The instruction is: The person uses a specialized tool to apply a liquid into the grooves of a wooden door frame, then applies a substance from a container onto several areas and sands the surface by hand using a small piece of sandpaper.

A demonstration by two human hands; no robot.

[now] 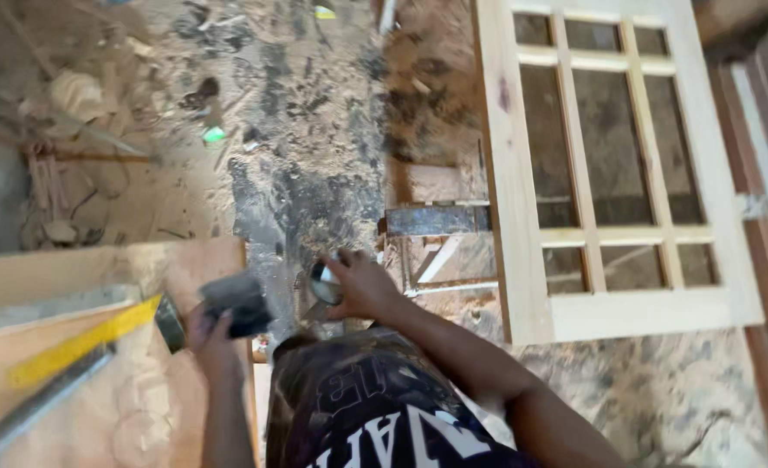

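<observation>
Shirt: dark cloth with pale printing (375,416), closest to the lens at 6 o'clock, both forearms rising from either side of it.
Left hand: the left hand (210,334) sits at 7 o'clock, fingers curled tight round a dark grey block-shaped object (238,302); blur hides what kind of thing it is.
Grey object: it pokes out of the fist toward 1 o'clock, above the knuckles.
Right hand: the right hand (362,286) lies just below centre, fingers bent and closed round a small round shiny can or lid (325,283).
Round object: it sits at the hand's 9 o'clock, at the fingertips, just beside the grey block.
Bench: a plywood board (81,381) at 8 o'clock carries a yellow level (81,345) and a grey metal bar (37,403).
Door frame: a pale wooden frame with open panes (609,173) lies at 2 o'clock.
Floor: sawdust and shavings (297,130) spread across 12 o'clock.
</observation>
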